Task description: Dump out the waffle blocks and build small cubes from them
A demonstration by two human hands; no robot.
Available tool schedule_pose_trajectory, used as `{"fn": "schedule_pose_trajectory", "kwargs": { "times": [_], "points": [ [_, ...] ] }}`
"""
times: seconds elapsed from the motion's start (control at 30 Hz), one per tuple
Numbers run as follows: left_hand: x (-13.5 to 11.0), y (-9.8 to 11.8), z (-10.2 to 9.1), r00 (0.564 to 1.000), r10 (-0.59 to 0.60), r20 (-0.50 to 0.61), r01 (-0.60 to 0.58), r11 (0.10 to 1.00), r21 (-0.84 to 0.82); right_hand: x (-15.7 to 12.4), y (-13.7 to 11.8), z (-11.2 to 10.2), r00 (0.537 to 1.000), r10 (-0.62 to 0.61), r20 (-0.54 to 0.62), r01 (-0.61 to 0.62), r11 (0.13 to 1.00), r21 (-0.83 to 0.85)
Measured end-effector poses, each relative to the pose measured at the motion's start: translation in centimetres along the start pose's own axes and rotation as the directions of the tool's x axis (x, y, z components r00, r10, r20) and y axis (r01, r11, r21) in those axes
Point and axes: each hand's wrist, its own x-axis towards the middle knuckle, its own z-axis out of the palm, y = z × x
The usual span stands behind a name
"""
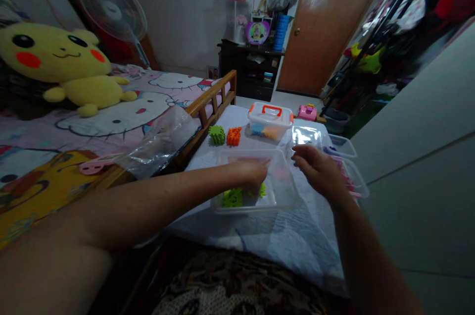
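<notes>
Dipping into clear tub (287, 191) — left hand (248, 174), grip on green pieces (232, 198) unclear; right hand (316, 170) loose-fingered.

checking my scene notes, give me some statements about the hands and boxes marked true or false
1. The left hand reaches into the clear tub, at the green pieces. True.
2. The right hand grips the orange-handled box. False: it hovers over the tub's right side with its fingers loose, and the box stands apart, farther back.
3. A green cluster and an orange cluster sit side by side on the table. True.
4. The orange-handled box has its lid off. False: the lid is on.
5. The yellow plush sits on the table. False: it lies on the bed.
</notes>
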Motion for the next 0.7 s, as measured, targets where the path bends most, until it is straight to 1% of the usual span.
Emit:
{"fn": "schedule_pose_trajectory", "kwargs": {
  "times": [0.03, 0.07, 0.1, 0.17, 0.27, 0.37, 0.53, 0.63, 0.7],
  "points": [
    [0.5, 0.6, 0.0, 0.997, -0.056, 0.044, 0.054, 0.997, 0.049, -0.6, 1.2, 1.2, 0.996, 0.070, -0.064, -0.062, 0.992, 0.110],
    [0.8, 1.1, 0.0, 0.993, -0.096, 0.068, 0.090, 0.992, 0.092, -1.1, 2.4, 2.4, 0.987, 0.130, -0.097, -0.109, 0.974, 0.197],
    [1.1, 1.6, 0.0, 0.993, -0.103, 0.062, 0.095, 0.988, 0.119, -1.5, 3.4, 3.6, 0.977, 0.177, -0.116, -0.143, 0.958, 0.250],
    [1.5, 2.1, 0.4, 0.997, -0.072, 0.030, 0.067, 0.987, 0.144, -2.1, 5.0, 5.7, 0.968, 0.219, -0.125, -0.175, 0.941, 0.291],
    [2.1, 2.3, 1.5, 1.000, 0.021, 0.011, -0.023, 0.978, 0.207, -2.6, 6.5, 7.5, 0.965, 0.232, -0.120, -0.185, 0.932, 0.313],
    [2.8, 1.8, 2.6, 0.995, 0.098, 0.007, -0.096, 0.954, 0.284, -2.9, 7.2, 8.2, 0.963, 0.240, -0.123, -0.191, 0.929, 0.318],
    [3.6, 0.4, 3.6, 0.981, 0.192, -0.025, -0.175, 0.934, 0.312, -3.2, 7.3, 8.7, 0.969, 0.223, -0.104, -0.180, 0.932, 0.315],
    [3.3, -0.1, 3.7, 0.975, 0.214, -0.061, -0.187, 0.936, 0.300, -3.1, 7.2, 8.7, 0.975, 0.205, -0.082, -0.173, 0.941, 0.289],
    [2.9, -0.2, 3.7, 0.975, 0.205, -0.084, -0.174, 0.943, 0.284, -3.0, 7.2, 8.6, 0.976, 0.210, -0.061, -0.185, 0.942, 0.281]
  ]
}}
